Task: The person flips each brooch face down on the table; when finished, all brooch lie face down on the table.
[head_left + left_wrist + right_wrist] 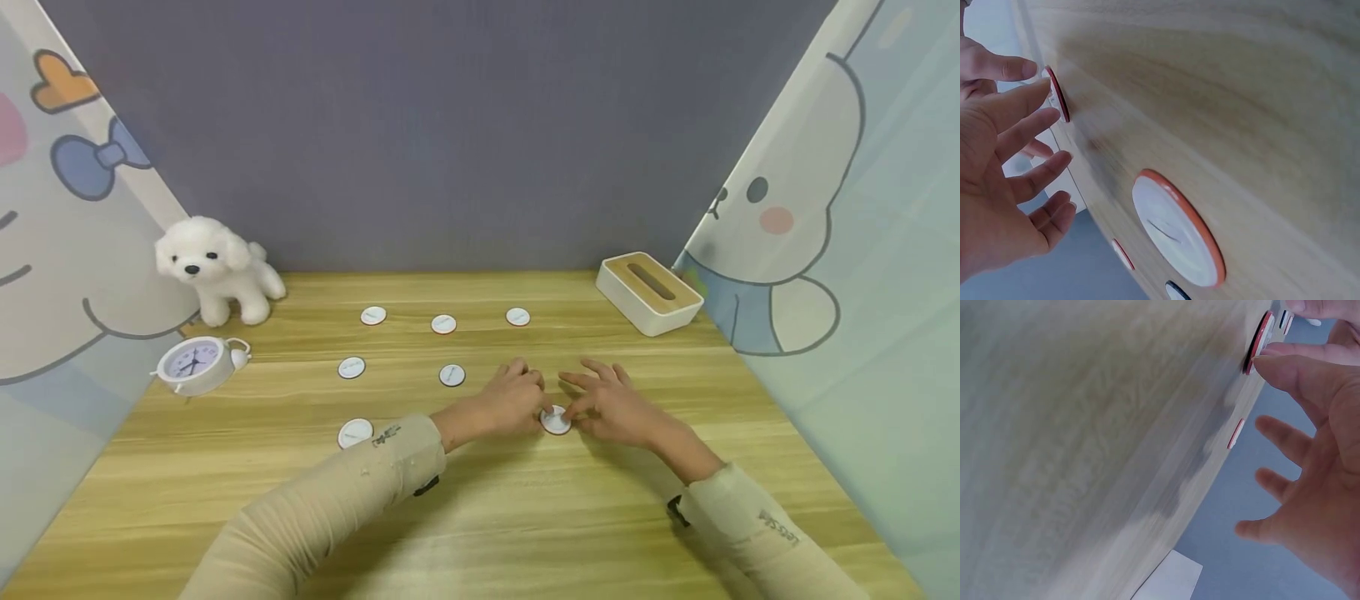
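Note:
A round white disc (556,420) with a red rim is on the wooden table, between the two hands. My left hand (512,400) comes to its left side, fingertips at the disc's upper face. From the other side my right hand (613,408) reaches in, touching the disc near its right edge while the other fingers spread out. Both hands' digits meet over this disc (1260,344) in the right wrist view. Seen from the left wrist, the left fingers (1025,134) are extended, partly covering the disc (1058,94).
Several similar discs lie left and behind, including one disc (452,375) with a dark rim and another (356,432) beside the left sleeve. A plush dog (225,271) and an alarm clock (197,365) stand at left. A tissue box (649,293) sits back right, before a grey panel (450,133).

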A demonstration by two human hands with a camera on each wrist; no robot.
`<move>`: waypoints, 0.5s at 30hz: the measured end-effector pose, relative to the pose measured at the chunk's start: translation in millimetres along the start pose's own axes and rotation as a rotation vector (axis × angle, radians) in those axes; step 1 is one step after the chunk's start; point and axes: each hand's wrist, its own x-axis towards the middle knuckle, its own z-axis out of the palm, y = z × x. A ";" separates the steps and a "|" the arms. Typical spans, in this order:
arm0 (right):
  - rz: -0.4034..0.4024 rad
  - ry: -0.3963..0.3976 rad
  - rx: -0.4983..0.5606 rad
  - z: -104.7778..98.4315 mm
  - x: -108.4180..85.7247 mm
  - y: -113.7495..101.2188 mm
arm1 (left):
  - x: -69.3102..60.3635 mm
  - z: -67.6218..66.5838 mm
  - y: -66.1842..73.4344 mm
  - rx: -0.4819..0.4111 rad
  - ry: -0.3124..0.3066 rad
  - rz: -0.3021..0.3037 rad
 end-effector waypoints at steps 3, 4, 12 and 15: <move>0.009 -0.010 -0.003 -1.0 -2.0 1.1 | 0.2 -0.5 0.1 0.015 -0.012 0.009; 0.014 -0.015 0.000 -0.9 -2.7 1.5 | 0.2 -0.4 0.5 0.021 -0.016 0.012; 0.036 -0.026 0.009 0.1 -4.6 1.7 | 0.6 -0.9 3.7 0.042 -0.023 0.012; 0.038 -0.023 0.003 0.7 -5.2 0.3 | -0.6 -1.3 3.3 0.045 -0.022 0.019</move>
